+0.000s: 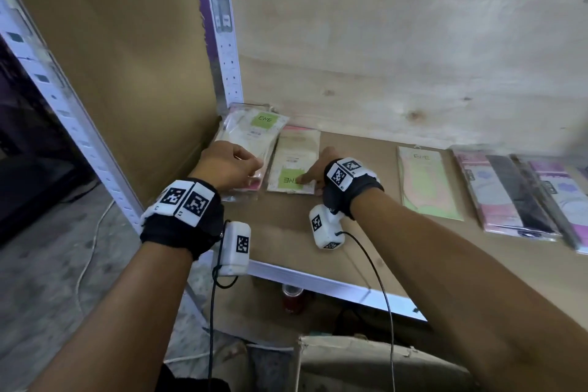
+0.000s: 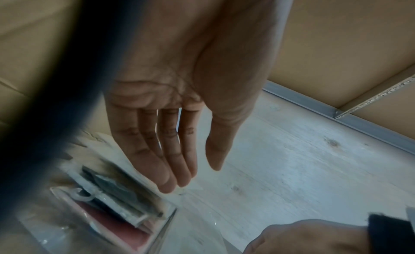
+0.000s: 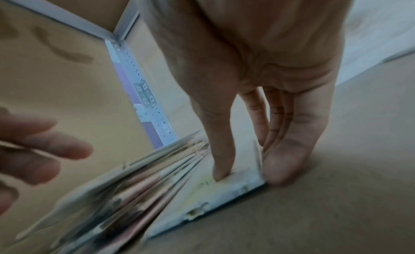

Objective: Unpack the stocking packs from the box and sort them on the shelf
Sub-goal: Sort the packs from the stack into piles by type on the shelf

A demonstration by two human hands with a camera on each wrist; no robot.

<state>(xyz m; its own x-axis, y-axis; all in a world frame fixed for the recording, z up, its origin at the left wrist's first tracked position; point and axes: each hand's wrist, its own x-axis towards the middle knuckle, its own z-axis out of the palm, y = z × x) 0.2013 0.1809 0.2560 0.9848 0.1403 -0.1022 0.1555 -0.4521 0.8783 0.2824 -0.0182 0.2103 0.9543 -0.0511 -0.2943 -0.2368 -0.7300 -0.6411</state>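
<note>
Two piles of stocking packs lie in the shelf's back left corner. The left pile [image 1: 254, 134] has a green label on top and fans out loosely in the right wrist view [image 3: 134, 195]. Over it hovers my left hand [image 1: 241, 169], fingers straight and holding nothing [image 2: 197, 174]; its fingertips are just above the packs [image 2: 116, 201]. Beside that pile lies a cream pack [image 1: 294, 159] with a green label at its near end. My right hand [image 1: 310, 183] touches this pack [image 3: 233, 190]: the thumb presses on top and the straight fingers lean against its right edge [image 3: 247, 177].
Further right on the shelf board [image 1: 366, 232] lie a pale green pack [image 1: 426, 181], pink-and-black packs [image 1: 509, 194] and purple ones [image 1: 560, 191]. A perforated metal upright [image 1: 226, 41] stands at the corner. The cardboard box [image 1: 366, 363] sits below the shelf's front edge, near a red can [image 1: 292, 297].
</note>
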